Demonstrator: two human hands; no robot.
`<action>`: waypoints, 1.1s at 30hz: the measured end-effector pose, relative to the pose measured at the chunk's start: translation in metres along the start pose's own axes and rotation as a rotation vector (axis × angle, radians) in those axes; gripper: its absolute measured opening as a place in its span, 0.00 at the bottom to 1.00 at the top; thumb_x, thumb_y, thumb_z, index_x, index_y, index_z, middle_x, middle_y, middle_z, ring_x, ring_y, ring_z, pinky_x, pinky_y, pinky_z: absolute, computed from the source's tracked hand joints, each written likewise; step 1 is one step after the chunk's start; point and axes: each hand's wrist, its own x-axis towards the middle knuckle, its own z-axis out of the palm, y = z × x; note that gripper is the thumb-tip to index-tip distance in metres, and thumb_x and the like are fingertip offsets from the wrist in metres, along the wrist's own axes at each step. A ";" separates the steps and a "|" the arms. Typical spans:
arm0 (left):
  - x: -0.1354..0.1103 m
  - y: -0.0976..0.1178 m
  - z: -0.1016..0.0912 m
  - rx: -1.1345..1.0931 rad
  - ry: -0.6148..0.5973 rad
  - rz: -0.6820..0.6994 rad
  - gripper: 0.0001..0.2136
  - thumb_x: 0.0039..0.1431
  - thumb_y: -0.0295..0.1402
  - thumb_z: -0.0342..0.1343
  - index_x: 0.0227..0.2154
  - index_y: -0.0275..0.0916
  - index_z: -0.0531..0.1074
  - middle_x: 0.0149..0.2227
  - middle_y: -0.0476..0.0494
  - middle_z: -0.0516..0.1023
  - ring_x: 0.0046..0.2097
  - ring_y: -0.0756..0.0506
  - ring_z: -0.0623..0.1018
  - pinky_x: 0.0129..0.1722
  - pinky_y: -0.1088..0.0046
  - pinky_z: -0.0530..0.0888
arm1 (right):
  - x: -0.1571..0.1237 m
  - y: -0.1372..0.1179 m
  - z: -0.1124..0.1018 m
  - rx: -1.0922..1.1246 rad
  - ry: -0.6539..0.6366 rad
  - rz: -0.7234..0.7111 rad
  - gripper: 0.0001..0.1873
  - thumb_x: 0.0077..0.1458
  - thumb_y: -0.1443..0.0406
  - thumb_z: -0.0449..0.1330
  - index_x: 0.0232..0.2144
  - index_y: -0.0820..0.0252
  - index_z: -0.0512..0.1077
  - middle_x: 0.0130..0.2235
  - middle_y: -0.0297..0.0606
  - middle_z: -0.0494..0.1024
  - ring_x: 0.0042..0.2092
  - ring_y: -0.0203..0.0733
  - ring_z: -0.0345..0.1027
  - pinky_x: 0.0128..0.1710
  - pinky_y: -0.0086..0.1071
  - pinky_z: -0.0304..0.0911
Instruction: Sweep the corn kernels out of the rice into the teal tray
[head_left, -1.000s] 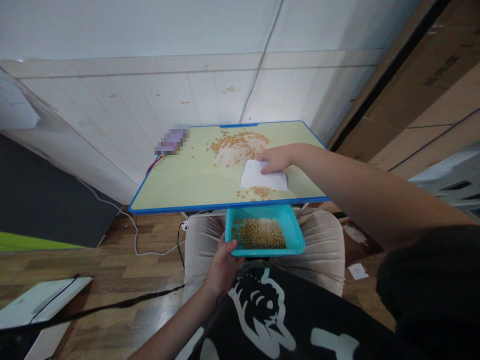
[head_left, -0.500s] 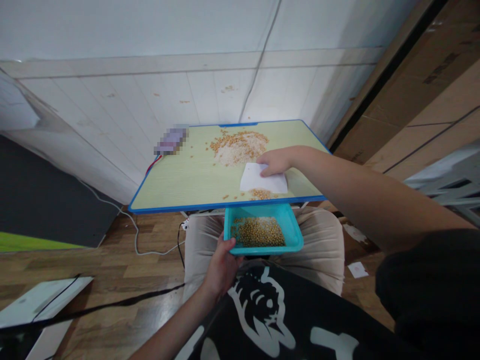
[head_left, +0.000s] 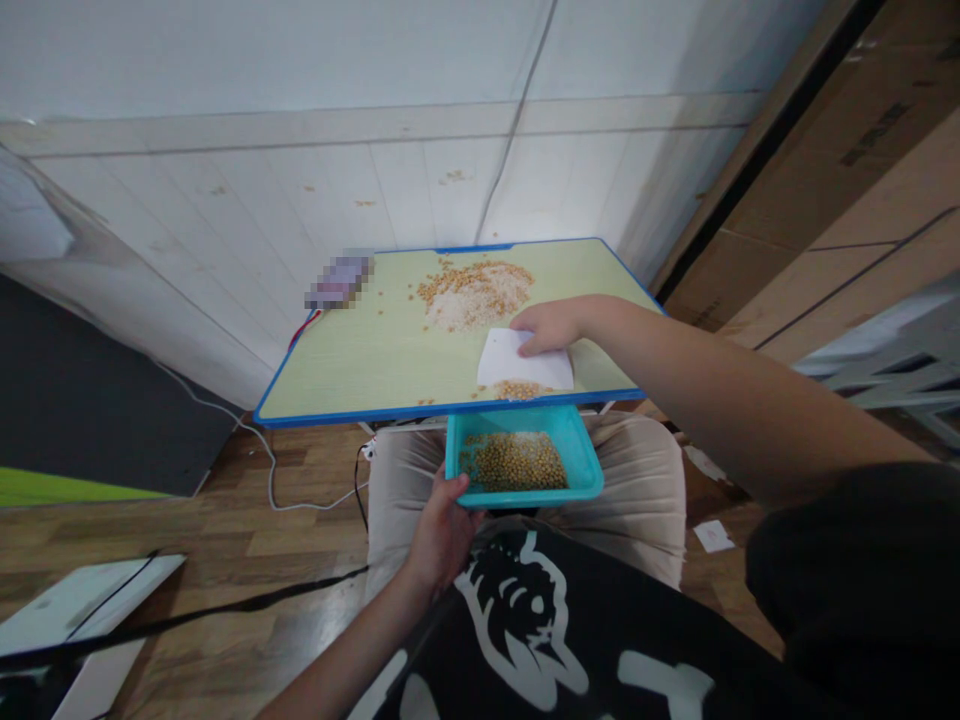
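Note:
My left hand (head_left: 445, 525) grips the near left corner of a turquoise plastic tray (head_left: 581, 465), held just under the table's front edge. Yellow beans (head_left: 521, 465) mixed with some white grains lie in the tray. On the table, my right hand (head_left: 551, 325) is closed on a white scraper-like sheet (head_left: 517, 362), thumb on top. A small heap of beans (head_left: 519, 390) sits against the sheet's front side, at the table's edge above the tray. Farther back is a larger pile of beans and white rice-like grains (head_left: 476, 293).
The small table (head_left: 360, 370) has a blue rim and stands against a white wall. A blurred-out object (head_left: 339, 281) with red wires lies at its back left. A beige cushioned seat (head_left: 637, 480) is below, cardboard boxes (head_left: 810, 190) at right.
My right hand has drawn the white sheet slightly toward the front edge, with the small bean heap ahead of it. The tray stays in my left hand, nearly unmoved.

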 end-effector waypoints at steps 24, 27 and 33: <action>0.001 0.000 0.000 -0.023 0.005 -0.010 0.34 0.46 0.39 0.73 0.59 0.45 0.74 0.53 0.40 0.86 0.51 0.37 0.84 0.46 0.62 0.80 | -0.003 -0.004 0.000 0.027 -0.013 0.009 0.20 0.61 0.65 0.64 0.54 0.64 0.81 0.52 0.46 0.86 0.49 0.50 0.80 0.43 0.35 0.70; 0.001 -0.001 0.000 -0.003 -0.007 -0.003 0.34 0.47 0.40 0.73 0.59 0.45 0.73 0.52 0.40 0.86 0.53 0.36 0.84 0.48 0.60 0.80 | -0.004 -0.005 0.000 0.031 -0.018 0.005 0.20 0.60 0.65 0.64 0.53 0.64 0.81 0.52 0.46 0.86 0.49 0.51 0.80 0.43 0.35 0.70; 0.002 -0.001 -0.001 0.000 -0.015 -0.001 0.35 0.47 0.41 0.74 0.60 0.46 0.72 0.54 0.40 0.85 0.58 0.34 0.82 0.53 0.59 0.79 | -0.009 -0.009 -0.001 0.070 -0.033 0.000 0.20 0.60 0.67 0.64 0.54 0.64 0.80 0.51 0.46 0.86 0.49 0.49 0.80 0.43 0.34 0.70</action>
